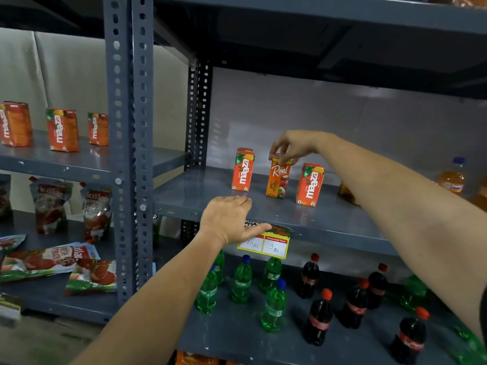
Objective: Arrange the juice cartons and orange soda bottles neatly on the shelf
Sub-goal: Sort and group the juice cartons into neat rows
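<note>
The top of a Real apple juice carton (278, 178) is pinched from above by the fingers (279, 154) of the right hand (293, 144), which are curled closed around its upper edge. The carton is seen upright on the grey metal shelf (329, 219), its base resting on the shelf surface. Just to the left of those fingers a Maaza carton (243, 170) is stood upright, with another carton partly hidden directly behind it. Just to the right of them, and slightly nearer the shelf's front edge, a second Maaza carton (310, 184) is placed. Further right, beyond the right forearm, an orange soda bottle (453, 175) with a blue cap is seen at the back of the shelf; a further orange item is largely hidden by the arm.

The left hand (229, 219) is laid flat on the front lip of the shelf, fingers extended and together, with nothing held. Directly below its thumb a yellow price tag (268, 245) is fixed to the shelf edge. On the shelf beneath, green Sprite bottles (242, 281) and dark cola bottles (318, 317) are stood loosely.
</note>
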